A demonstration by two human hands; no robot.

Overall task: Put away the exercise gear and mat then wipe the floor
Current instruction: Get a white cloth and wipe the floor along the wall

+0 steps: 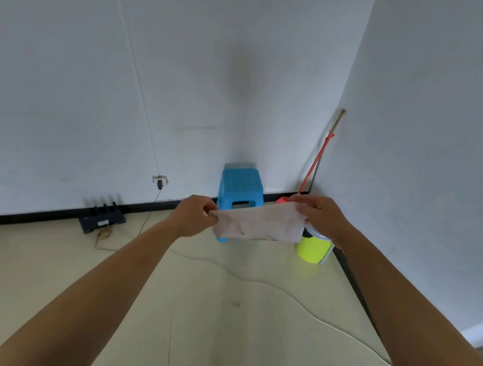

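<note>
Cloth [260, 224], pale, worn, one piece: I hold it stretched in the air in front of the blue plastic stool [241, 188], covering the stool's lower front from my view. My left hand [195, 215] pinches one end between thumb and fingers; my right hand [317, 215] is closed on the other end, bunching it. I judge the two-handed spread is meant to open or fold the cloth into a flat pad before it goes down to the floor [208, 311].

Stool: stands against the back wall, near the room's corner.

Yellow-green bucket [313, 249]: right of the stool, partly hidden behind my right hand and the cloth; probably the water source for wiping, though I cannot see inside it.

Red-handled broom or mop [318, 160]: right of the stool, leaning into the corner, its head mostly hidden by my right hand.

Black multi-antenna router [101, 220]: left of the stool, on the floor at the skirting board; its cable rises to a wall socket [160, 180].

Thin pale cable [283, 291]: trails across the floor in front of the stool; worth avoiding when wiping.

Exercise gear and mat: none in view, so I judge the putting-away is finished and the wiping stage is at hand. A few dark specks mark the floor in front of the stool.
</note>
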